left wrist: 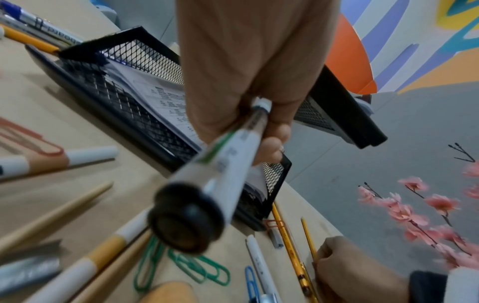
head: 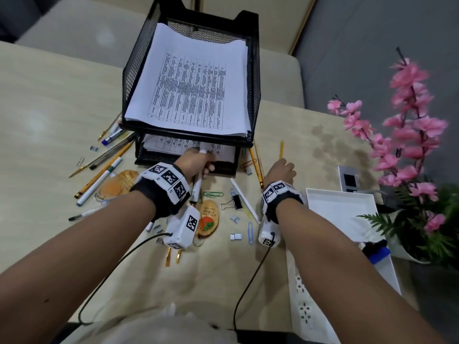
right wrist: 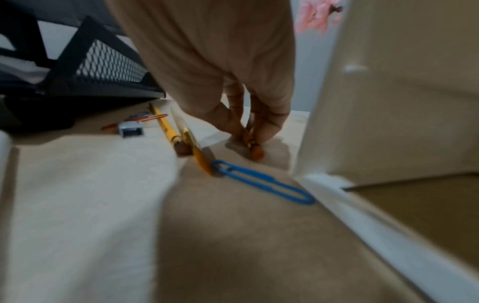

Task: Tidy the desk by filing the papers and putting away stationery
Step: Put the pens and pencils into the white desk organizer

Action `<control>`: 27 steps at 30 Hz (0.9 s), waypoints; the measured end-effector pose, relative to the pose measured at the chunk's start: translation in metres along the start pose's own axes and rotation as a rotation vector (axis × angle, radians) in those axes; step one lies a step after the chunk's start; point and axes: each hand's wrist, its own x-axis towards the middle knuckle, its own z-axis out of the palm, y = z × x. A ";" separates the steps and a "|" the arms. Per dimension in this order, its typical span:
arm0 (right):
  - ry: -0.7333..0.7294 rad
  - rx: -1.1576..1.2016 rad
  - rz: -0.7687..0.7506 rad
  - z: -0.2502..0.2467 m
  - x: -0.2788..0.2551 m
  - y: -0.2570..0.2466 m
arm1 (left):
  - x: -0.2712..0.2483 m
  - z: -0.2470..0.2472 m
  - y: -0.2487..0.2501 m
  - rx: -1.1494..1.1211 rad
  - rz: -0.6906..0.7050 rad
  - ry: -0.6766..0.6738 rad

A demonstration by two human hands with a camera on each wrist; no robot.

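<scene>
Writing: "board" readable on a blue-capped marker [left wrist: 39, 22]; printed papers [head: 191, 93] illegible
Left hand [head: 198, 162]: grip clamped on a white marker [left wrist: 228, 164], above the bench [head: 49, 95]
Right hand [head: 282, 170]: fingertips [right wrist: 261, 131] pinch a yellow pencil [head: 281, 150] lying on the bench

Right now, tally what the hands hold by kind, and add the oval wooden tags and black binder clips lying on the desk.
marker: 1, gripped by the left hand
pencil: 1, pinched by the right hand
oval wooden tags: 2
black binder clip: 1
Total: 5
</scene>
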 end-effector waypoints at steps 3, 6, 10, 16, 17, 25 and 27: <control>-0.024 0.329 0.112 -0.021 -0.014 0.000 | -0.004 0.009 -0.003 -0.078 -0.018 -0.046; -0.089 0.763 0.085 -0.036 -0.057 -0.001 | -0.008 0.021 -0.006 -0.172 -0.081 -0.170; -0.394 0.983 -0.071 -0.031 -0.124 0.000 | -0.010 0.032 -0.009 -0.233 -0.087 -0.253; -0.191 0.808 -0.083 -0.027 -0.084 -0.010 | -0.013 0.021 -0.010 -0.322 -0.027 -0.135; -0.109 0.724 -0.064 -0.030 -0.071 -0.015 | -0.011 0.017 -0.011 -0.296 -0.004 -0.094; -0.149 -0.047 -0.251 -0.022 -0.041 -0.019 | -0.012 -0.002 -0.016 -0.217 0.055 -0.063; -0.148 -0.059 -0.224 -0.021 -0.046 -0.015 | -0.015 -0.002 -0.016 -0.195 0.035 -0.063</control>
